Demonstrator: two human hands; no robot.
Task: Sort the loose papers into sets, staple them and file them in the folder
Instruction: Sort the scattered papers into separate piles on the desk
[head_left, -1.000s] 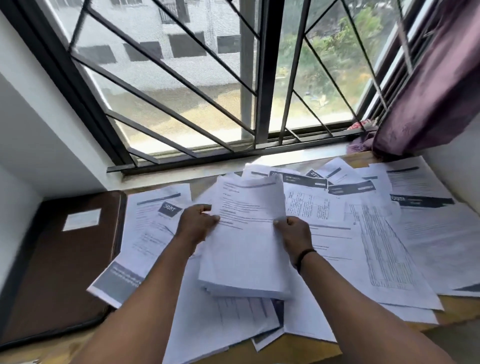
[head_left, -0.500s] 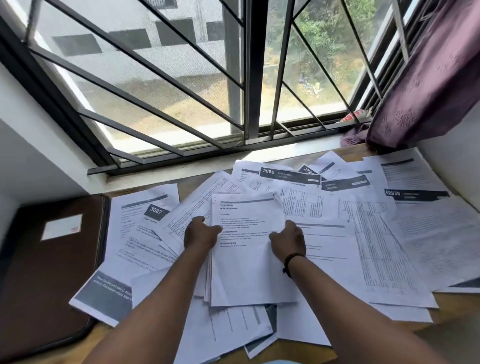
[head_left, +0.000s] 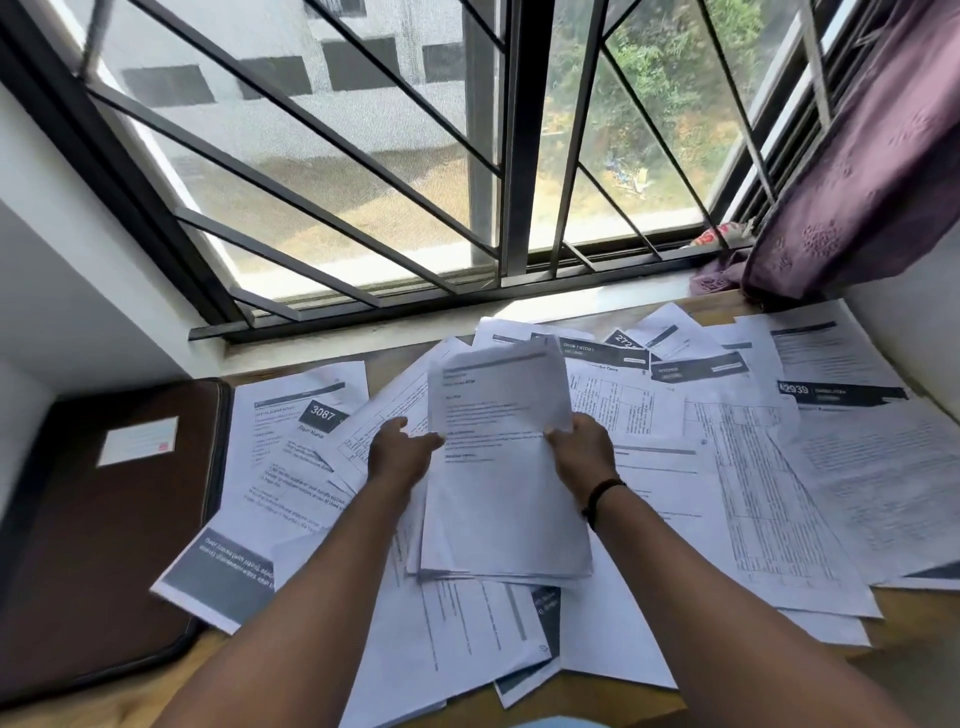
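Head view: I see both hands on one stack of papers (head_left: 506, 467) at the middle of the table (head_left: 904, 613). Left hand (head_left: 400, 454) pinches the stack's left edge, thumb on top; right hand (head_left: 582, 452) grips the right edge, fingers curled round it. Stack's top edge curls up off the spread, bottom edge rests on the loose sheets (head_left: 753, 467) below. Loose sheets cover the table from the window sill (head_left: 363, 338) to the near edge, some hanging over the front. Brown folder (head_left: 104, 545) lies flat at far left, closed, its right edge just under a sheet marked 3087 (head_left: 322, 413). Purple curtain (head_left: 857, 171) hangs at the right corner. Bare wood shows only along the near edge and the back right.
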